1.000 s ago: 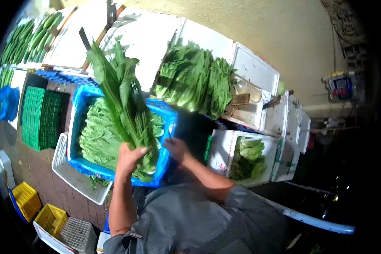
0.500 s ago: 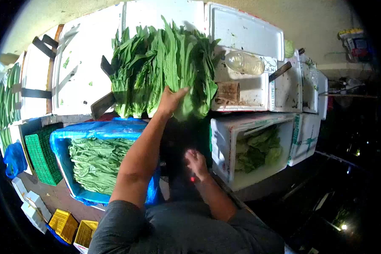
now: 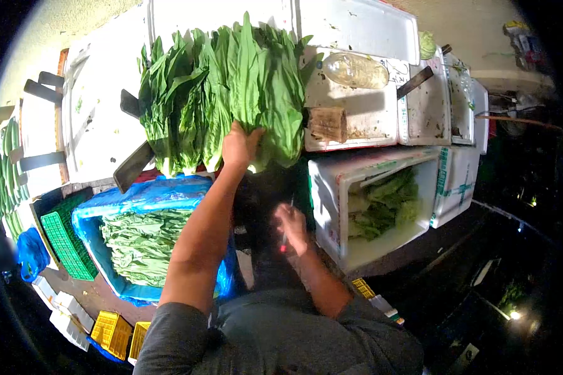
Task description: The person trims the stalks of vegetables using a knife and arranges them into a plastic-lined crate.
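Long-leaf lettuce heads [image 3: 191, 103] lie side by side on the white foam boxes in front of me, leaf tips pointing away and pale stem ends towards me. My left hand [image 3: 241, 147] is closed around the lower part of one lettuce head [image 3: 244, 87] near the right of the row. Lower down, my right hand [image 3: 292, 226] is closed on a thin tool with a red end [image 3: 283, 249]. It looks like a small knife, but blur and shadow hide its exact shape. That hand is apart from the lettuce.
A blue-lined box [image 3: 141, 247] of leafy greens stands at lower left, beside a green crate [image 3: 69, 240]. To the right is a foam box [image 3: 331, 240] with loose leaves. A clear bottle [image 3: 356, 70] and a wooden block [image 3: 327, 125] lie on the foam lids.
The view has shifted, so the boxes appear slightly higher and further left. My left hand stays on the lettuce, and the head under it lies more in line with the row.
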`<state>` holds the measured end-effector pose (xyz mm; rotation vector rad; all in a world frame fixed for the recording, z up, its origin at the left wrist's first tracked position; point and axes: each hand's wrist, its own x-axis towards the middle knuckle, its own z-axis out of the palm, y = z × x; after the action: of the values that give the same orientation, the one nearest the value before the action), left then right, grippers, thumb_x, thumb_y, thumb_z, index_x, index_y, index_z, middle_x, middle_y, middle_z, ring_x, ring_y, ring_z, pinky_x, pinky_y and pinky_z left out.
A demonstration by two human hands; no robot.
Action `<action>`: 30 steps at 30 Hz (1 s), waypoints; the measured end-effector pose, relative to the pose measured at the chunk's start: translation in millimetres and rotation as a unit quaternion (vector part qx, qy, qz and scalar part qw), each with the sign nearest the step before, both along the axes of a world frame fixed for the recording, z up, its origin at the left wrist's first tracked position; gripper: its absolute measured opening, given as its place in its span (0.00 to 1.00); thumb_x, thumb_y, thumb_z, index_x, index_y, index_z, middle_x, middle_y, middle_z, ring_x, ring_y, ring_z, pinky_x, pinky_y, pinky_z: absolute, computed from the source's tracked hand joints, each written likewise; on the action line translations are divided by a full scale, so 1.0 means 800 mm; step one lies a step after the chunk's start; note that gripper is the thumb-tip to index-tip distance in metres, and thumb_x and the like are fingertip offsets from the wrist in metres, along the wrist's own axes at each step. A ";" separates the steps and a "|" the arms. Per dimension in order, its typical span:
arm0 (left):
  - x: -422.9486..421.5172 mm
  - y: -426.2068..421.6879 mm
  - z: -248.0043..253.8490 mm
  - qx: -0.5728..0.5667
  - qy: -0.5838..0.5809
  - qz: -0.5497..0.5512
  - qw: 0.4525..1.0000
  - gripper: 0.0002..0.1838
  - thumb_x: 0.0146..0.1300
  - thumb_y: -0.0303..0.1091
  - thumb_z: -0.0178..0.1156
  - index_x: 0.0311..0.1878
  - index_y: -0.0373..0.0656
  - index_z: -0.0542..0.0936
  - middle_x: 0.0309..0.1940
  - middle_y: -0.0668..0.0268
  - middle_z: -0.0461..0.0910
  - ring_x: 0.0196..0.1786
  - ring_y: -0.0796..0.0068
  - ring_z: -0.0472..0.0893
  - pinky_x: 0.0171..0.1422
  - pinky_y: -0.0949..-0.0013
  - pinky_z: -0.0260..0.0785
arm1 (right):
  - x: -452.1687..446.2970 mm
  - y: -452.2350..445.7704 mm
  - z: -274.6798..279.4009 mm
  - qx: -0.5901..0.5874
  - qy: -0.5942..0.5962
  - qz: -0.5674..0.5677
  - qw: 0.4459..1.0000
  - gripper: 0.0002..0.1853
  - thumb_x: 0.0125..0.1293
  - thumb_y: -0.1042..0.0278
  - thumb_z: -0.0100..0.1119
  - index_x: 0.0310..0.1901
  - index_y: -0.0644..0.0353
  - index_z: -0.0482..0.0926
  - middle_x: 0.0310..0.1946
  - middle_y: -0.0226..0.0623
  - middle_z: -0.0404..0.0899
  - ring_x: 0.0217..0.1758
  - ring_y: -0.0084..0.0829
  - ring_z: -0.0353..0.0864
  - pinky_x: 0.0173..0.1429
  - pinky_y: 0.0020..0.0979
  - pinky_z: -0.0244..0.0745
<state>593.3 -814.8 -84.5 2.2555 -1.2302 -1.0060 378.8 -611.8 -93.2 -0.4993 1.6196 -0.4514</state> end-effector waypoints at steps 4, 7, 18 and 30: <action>-0.003 -0.005 -0.007 -0.010 -0.022 -0.020 1.000 0.34 0.59 0.60 0.66 0.42 0.31 0.74 0.33 0.40 0.83 0.40 0.39 0.84 0.46 0.47 0.76 | -0.009 -0.048 -0.020 -0.118 0.074 -0.001 0.990 0.21 0.69 0.50 0.65 0.50 0.60 0.78 0.37 0.31 0.82 0.28 0.20 0.75 0.27 0.24 0.70; -0.012 -0.004 -0.001 -0.028 -0.020 -0.005 0.999 0.34 0.59 0.60 0.66 0.42 0.31 0.74 0.33 0.39 0.83 0.40 0.38 0.84 0.47 0.46 0.75 | -0.002 -0.114 -0.018 -0.219 0.156 0.031 0.963 0.22 0.69 0.48 0.64 0.50 0.61 0.78 0.36 0.30 0.81 0.28 0.19 0.73 0.28 0.24 0.69; -0.042 -0.017 0.032 -0.037 0.041 -0.001 0.998 0.32 0.59 0.57 0.67 0.44 0.31 0.73 0.35 0.39 0.83 0.41 0.38 0.84 0.46 0.46 0.76 | -0.009 -0.154 -0.057 -0.409 0.206 0.054 0.887 0.10 0.74 0.66 0.57 0.51 0.61 0.74 0.33 0.27 0.77 0.29 0.16 0.73 0.33 0.22 0.69; -0.054 0.000 0.029 -0.035 0.080 0.072 0.994 0.32 0.57 0.46 0.70 0.53 0.30 0.71 0.44 0.41 0.81 0.47 0.45 0.82 0.51 0.51 0.77 | -0.013 -0.139 -0.061 -0.248 0.180 -0.013 0.952 0.22 0.67 0.54 0.67 0.54 0.60 0.77 0.39 0.31 0.80 0.36 0.25 0.77 0.37 0.31 0.76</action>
<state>550.3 -814.6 -61.0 2.1300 -1.0045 -1.0484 368.3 -722.7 -141.8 -0.9849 1.8624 -0.8338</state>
